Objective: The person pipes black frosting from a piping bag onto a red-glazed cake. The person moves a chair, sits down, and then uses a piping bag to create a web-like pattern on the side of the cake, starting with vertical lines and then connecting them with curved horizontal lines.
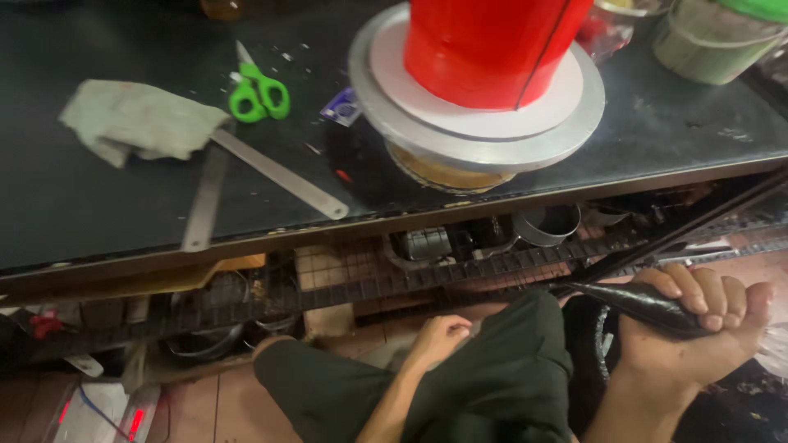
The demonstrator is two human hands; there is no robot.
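My right hand (706,324) is low at the right, below the counter edge, closed around a black piping bag (636,302) whose tip points left. My left hand (439,336) rests on my knee in dark green trousers (501,385), fingers curled with nothing in them. Up on the black counter (98,213) stands a tall red cake (492,49) on a white board atop a metal turntable (476,139), well above both hands.
Green-handled scissors (258,90), a crumpled grey-green cloth (139,119) and two metal rulers (279,174) lie on the counter's left. A green-lidded tub (718,37) stands at the back right. A wire shelf (369,283) with metal rings and tins runs under the counter.
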